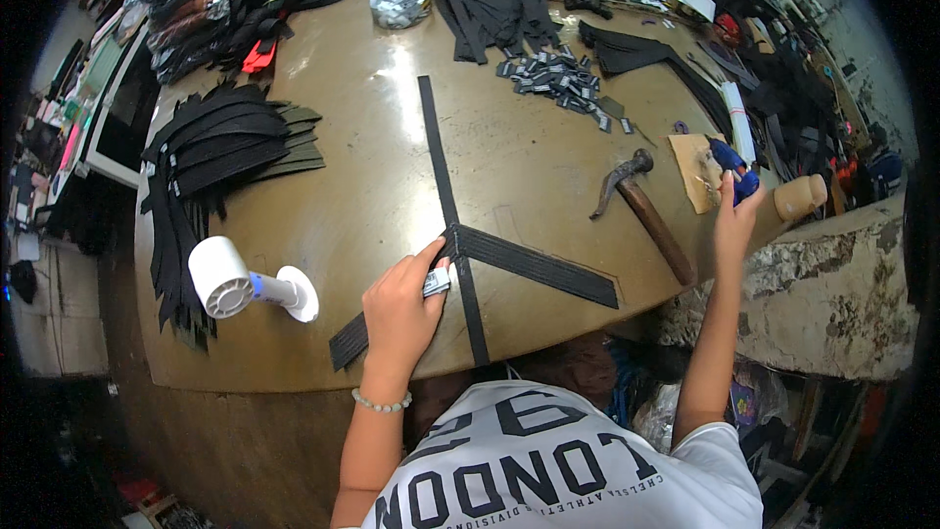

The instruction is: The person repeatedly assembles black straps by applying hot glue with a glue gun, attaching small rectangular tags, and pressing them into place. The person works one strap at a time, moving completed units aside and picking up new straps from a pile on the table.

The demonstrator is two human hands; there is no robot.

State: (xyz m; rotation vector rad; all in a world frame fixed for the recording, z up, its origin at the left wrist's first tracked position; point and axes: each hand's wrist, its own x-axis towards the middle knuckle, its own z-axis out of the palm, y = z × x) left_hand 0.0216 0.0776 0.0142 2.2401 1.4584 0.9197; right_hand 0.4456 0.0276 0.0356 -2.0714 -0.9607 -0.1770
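A black strap piece lies flat on the counter (343, 196), made up of a long narrow strip (438, 152) and two broader ribbed bands (534, 264). The strip runs nearly straight toward the near edge; the bands slant away from its middle on either side, the left one partly covered by the left hand (403, 296). A small pale label (437, 281) with dark print sits at that hand's thumb, beside the join. In the right hand (736, 208) is a blue tool (725, 154), possibly a glue gun, its shape partly hidden.
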